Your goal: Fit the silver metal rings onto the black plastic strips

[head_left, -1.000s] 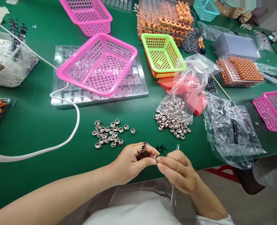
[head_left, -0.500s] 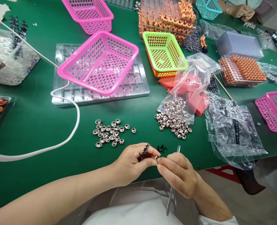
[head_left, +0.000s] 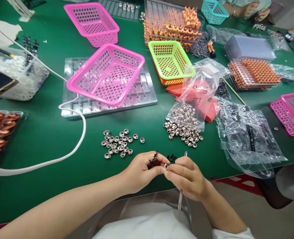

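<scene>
1. Right now a small metal cap (head_left: 165, 165) sits pinched between both hands' fingertips, just above the near edge of the green table (head_left: 37, 132). Tiny, hard, shiny; prob. very light and slippery, so best held by the rim w/ fingertip pads, not squeezed flat.
2. Left hand (head_left: 142, 171): thumb and forefinger closed on the cap; a black spiky sprig of parts (head_left: 153, 158) is also tucked between its fingers. Sprig looks thin and brittle, so hold it by the stem.
3. Right hand (head_left: 186, 177): fingertips closed on the cap's other side, w/ steel tweezers (head_left: 181, 196) held in the same hand, tips poking up past the fingers. Can't tell if the tweezer tips grip anything.
4. Just beyond the hands: a few loose black bits (head_left: 171, 158).
5. Further out: a loose cluster of caps (head_left: 119, 144) to the left, and a clear bag spilling caps (head_left: 185, 122) to the right.
6. Behind: pink basket (head_left: 107, 74) resting on a clear moulded tray (head_left: 142, 96); white cable (head_left: 69, 156) curls past on the left.
</scene>
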`<state>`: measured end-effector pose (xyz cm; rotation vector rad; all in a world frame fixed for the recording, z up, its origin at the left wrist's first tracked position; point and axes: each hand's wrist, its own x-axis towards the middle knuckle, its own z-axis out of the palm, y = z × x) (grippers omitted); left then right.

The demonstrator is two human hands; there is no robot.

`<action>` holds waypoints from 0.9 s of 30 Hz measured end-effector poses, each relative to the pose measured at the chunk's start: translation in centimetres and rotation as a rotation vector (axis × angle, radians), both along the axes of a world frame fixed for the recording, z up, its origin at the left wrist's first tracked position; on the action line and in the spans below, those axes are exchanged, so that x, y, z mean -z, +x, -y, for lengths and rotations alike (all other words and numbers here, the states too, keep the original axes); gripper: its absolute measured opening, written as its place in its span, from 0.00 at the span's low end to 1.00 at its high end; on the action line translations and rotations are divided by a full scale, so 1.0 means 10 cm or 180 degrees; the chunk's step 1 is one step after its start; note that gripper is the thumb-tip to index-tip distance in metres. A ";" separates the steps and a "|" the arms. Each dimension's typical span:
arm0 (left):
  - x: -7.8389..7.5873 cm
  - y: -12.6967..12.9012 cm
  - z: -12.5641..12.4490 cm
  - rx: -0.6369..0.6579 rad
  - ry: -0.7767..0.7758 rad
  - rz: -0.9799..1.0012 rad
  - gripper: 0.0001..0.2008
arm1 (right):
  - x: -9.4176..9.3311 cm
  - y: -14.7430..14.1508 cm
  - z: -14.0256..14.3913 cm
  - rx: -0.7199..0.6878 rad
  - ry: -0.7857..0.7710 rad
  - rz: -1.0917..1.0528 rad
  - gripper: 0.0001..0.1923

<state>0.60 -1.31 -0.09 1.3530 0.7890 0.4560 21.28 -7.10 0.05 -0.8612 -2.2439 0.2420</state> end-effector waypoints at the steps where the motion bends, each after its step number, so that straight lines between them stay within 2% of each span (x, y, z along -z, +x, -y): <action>1: -0.01 0.00 -0.02 -0.0015 -0.0039 -0.0057 0.07 | 0.01 0.00 0.02 0.0140 -0.0054 -0.0203 0.13; 4: -0.09 -0.06 -0.17 -0.0129 0.0054 -0.0383 0.09 | 0.04 0.00 0.11 0.0781 -0.0181 -0.0853 0.18; 7: -0.22 -0.21 -0.36 -0.0308 0.0592 -0.0916 0.11 | 0.08 0.02 0.21 0.1307 -0.0319 -0.1302 0.23; 11: -0.36 -0.44 -0.51 -0.0453 0.1041 -0.1678 0.14 | 0.15 0.08 0.30 0.1252 -0.0483 -0.1393 0.25; 17: -0.38 -0.55 -0.47 0.0335 0.1946 -0.2857 0.16 | 0.20 0.10 0.28 0.1127 -0.0370 -0.1289 0.23; 20: -0.39 -0.57 -0.47 0.0464 0.2070 -0.3235 0.18 | 0.21 0.06 0.27 0.1107 -0.0365 -0.1371 0.23; 23: -0.45 -0.60 -0.47 0.0356 0.2077 -0.3419 0.22 | 0.21 0.02 0.28 0.1185 -0.0481 -0.1549 0.22; 25: -0.51 -0.59 -0.43 0.0185 0.1916 -0.3324 0.23 | 0.20 0.01 0.29 0.1367 -0.0654 -0.1784 0.18; 27: -0.56 -0.52 -0.35 0.0100 0.1653 -0.2936 0.25 | 0.17 0.02 0.28 0.1641 -0.0894 -0.2216 0.11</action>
